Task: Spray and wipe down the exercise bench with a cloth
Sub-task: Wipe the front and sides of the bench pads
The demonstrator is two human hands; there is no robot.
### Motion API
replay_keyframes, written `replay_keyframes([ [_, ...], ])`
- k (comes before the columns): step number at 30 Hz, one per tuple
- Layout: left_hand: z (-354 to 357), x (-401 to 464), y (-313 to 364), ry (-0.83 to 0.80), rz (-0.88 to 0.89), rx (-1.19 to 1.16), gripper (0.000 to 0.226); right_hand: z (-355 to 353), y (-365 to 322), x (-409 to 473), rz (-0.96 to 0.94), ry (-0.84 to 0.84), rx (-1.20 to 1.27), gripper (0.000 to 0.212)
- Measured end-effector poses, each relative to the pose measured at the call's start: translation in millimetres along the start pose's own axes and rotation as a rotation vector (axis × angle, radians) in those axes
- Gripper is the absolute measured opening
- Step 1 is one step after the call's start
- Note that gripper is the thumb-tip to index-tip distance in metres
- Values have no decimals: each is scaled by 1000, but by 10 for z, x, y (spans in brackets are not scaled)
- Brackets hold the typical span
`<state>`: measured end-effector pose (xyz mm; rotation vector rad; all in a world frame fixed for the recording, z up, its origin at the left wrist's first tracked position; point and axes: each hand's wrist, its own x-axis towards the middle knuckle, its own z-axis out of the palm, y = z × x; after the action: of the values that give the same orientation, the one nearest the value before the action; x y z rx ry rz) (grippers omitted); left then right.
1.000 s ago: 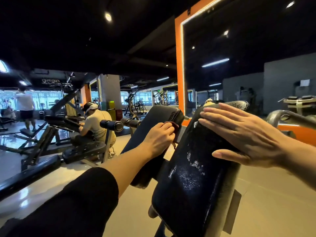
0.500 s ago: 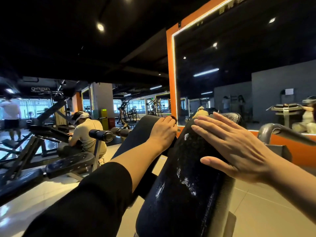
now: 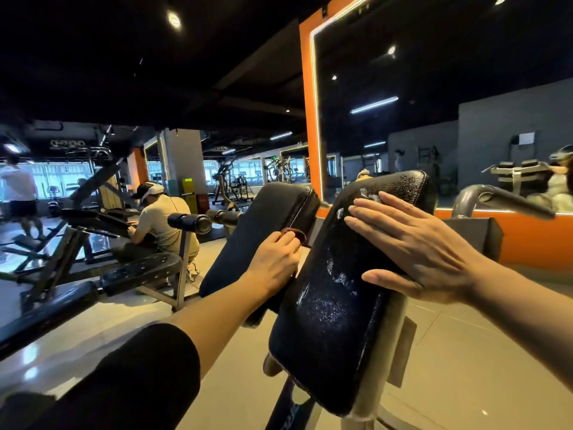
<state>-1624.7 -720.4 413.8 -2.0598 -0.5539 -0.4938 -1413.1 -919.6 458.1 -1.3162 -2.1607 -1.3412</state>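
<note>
Fingers of my right hand [image 3: 424, 249] lie straight and spread, flat on the near black bench pad [image 3: 335, 311], which tilts up toward one o'clock and shows wet spray flecks. My left hand [image 3: 274, 262] curls its fingers around a dark reddish cloth [image 3: 293, 234], pressed at the pad's nine-o'clock edge, beside a second pad [image 3: 263, 231]. At ten o'clock another person [image 3: 161, 218] crouches by a bench.
</note>
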Motion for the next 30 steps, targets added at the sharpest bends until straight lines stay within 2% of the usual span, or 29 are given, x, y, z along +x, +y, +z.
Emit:
replay_keyframes([
  [8, -48, -1173, 320, -115, -90, -114, 33, -183, -416, -208, 72, -111, 18, 82],
  [12, -76, -1672, 407, -229, -35, -141, 34, -263, -517, -257, 78, -125, 30, 81],
  [14, -135, -1839, 330, -217, -17, -184, 32, -288, -524, -273, 71, -120, 35, 80],
  [18, -355, -1507, 27, 76, -39, -289, 50, -337, -492, -193, 110, -78, 54, 82],
  [20, -491, -1079, -110, 182, -138, -270, 52, -369, -471, -121, 139, -39, 73, 83],
  [24, -605, -381, -203, 181, -352, -270, 43, -381, -409, -54, 162, 6, 74, 81],
  [25, -562, -307, -166, 184, -368, -253, 41, -370, -397, -57, 160, 4, 66, 81],
  [28, -269, -447, 103, 16, -378, -268, 46, -332, -371, -90, 146, -21, 58, 81],
  [30, -132, -744, 252, 29, -326, -285, 44, -295, -360, -128, 139, -35, 56, 80],
])
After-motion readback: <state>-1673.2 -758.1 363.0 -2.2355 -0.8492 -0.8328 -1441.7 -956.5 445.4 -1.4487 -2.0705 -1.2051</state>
